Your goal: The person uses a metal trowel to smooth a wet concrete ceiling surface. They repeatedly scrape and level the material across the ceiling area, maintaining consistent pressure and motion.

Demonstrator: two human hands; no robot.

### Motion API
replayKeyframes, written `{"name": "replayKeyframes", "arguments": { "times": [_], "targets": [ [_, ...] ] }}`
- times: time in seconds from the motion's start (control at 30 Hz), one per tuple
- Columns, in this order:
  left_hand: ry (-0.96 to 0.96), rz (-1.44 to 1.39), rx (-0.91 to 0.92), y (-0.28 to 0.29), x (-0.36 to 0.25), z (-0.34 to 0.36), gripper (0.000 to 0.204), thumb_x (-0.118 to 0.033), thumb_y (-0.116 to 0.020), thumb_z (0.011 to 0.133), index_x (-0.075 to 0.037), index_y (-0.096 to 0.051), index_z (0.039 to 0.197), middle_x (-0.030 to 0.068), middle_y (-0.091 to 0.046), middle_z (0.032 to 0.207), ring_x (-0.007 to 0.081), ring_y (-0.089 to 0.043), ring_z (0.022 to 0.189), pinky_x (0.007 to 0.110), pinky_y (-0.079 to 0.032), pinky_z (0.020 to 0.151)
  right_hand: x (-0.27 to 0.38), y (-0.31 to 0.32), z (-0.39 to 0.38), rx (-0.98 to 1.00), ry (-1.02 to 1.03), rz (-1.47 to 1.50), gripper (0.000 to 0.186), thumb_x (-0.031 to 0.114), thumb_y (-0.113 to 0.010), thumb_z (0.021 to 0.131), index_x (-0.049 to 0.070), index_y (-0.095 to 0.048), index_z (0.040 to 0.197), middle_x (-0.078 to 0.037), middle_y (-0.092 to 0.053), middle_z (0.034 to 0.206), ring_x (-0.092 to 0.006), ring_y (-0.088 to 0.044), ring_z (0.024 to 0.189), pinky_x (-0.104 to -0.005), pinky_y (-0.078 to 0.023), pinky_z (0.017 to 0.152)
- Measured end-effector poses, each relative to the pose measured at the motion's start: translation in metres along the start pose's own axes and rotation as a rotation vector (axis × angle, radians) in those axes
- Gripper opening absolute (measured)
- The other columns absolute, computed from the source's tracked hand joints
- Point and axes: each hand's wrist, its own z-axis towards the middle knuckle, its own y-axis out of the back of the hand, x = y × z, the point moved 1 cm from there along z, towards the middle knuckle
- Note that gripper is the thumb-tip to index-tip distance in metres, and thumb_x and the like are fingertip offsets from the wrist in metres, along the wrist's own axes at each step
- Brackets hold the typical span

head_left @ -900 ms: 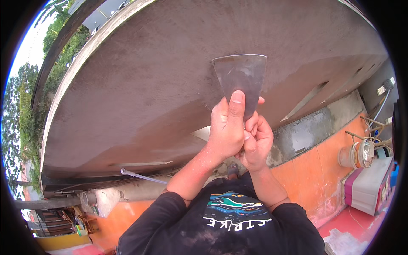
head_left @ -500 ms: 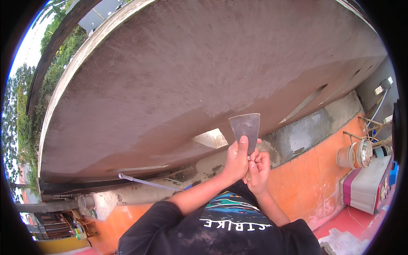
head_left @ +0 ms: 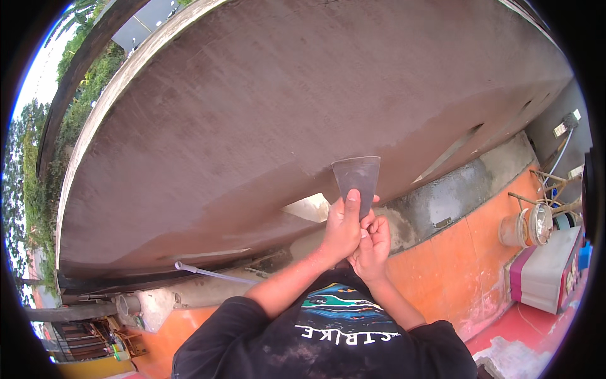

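A putty knife [head_left: 358,174] with a wide, thin grey blade points up in front of the large brown wall [head_left: 265,114]. My left hand [head_left: 343,228] is closed on it, the thumb lying flat along the lower blade. Its handle is hidden behind my fingers. Right beside it, my right hand [head_left: 372,247] is closed with curled fingers and touches the left hand near the handle's place. What its fingers grip is hidden. Part of the wall looks darker and smoother around a pale opening [head_left: 309,207] left of the blade.
A pale bluish pole [head_left: 214,273] leans at lower left. Wet grey cement [head_left: 445,205] borders the orange floor [head_left: 442,271]. To the right are clear buckets [head_left: 527,227], a white and magenta box-like piece [head_left: 546,271], wooden poles [head_left: 555,186] and a long-handled brush [head_left: 570,120].
Both hands and the putty knife have shifted slightly up and to the left together. My grip looks much the same.
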Motion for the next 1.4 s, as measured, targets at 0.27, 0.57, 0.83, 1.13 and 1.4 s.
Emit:
{"name": "replayKeyframes", "arguments": {
  "times": [0.27,0.57,0.83,1.13,1.4],
  "targets": [
    [-0.344,0.037,0.099,-0.012,-0.06,0.007,0.059,-0.049,-0.028,0.105,0.001,-0.059,0.101,-0.0014,-0.049,0.062,0.0061,-0.046,0.059,0.023,-0.041,0.056,0.038,-0.025,0.034,0.168,0.124,-0.03,0.023,0.007,-0.051,0.096,0.01,-0.028,0.1,-0.003,-0.043,0.105,-0.005,-0.047,0.057,-0.0196,-0.039,0.038],
    [-0.057,-0.128,-0.056,0.0,0.032,-0.016,0.062,-0.054,-0.026,0.103,0.0,-0.054,0.104,-0.0017,-0.046,0.063,0.0057,-0.044,0.056,0.022,-0.038,0.053,0.002,0.025,-0.021,-0.01,-0.125,-0.154,0.022,0.007,-0.052,0.096,0.009,-0.03,0.098,-0.005,-0.046,0.104,-0.0051,-0.047,0.052,-0.02,-0.039,0.038],
    [0.041,-0.136,-0.043,0.004,0.007,-0.006,0.059,-0.051,-0.031,0.104,0.001,-0.059,0.101,-0.0021,-0.048,0.064,0.0049,-0.043,0.059,0.022,-0.038,0.056,0.001,0.006,-0.004,0.004,-0.079,-0.068,0.023,0.005,-0.051,0.095,0.008,-0.029,0.098,-0.006,-0.046,0.103,-0.0052,-0.047,0.051,-0.02,-0.04,0.038],
    [-0.382,-0.001,0.081,-0.009,-0.073,0.005,0.058,-0.05,-0.033,0.104,0.001,-0.061,0.098,-0.0045,-0.045,0.062,0.0038,-0.044,0.063,0.023,-0.04,0.06,0.044,-0.041,0.042,0.229,0.18,0.025,0.024,0.008,-0.052,0.09,0.009,-0.031,0.1,-0.005,-0.044,0.101,-0.0072,-0.05,0.06,-0.0211,-0.042,0.04],
    [-0.045,-0.102,-0.038,-0.001,0.026,-0.012,0.061,-0.052,-0.025,0.104,0.0,-0.057,0.1,-0.0017,-0.047,0.061,0.0059,-0.046,0.058,0.023,-0.038,0.052,0.003,0.018,-0.02,-0.05,-0.114,-0.122,0.02,0.015,-0.053,0.093,0.008,-0.036,0.101,-0.008,-0.051,0.091,-0.0082,-0.049,0.052,-0.0205,-0.039,0.037]
  ]
}}
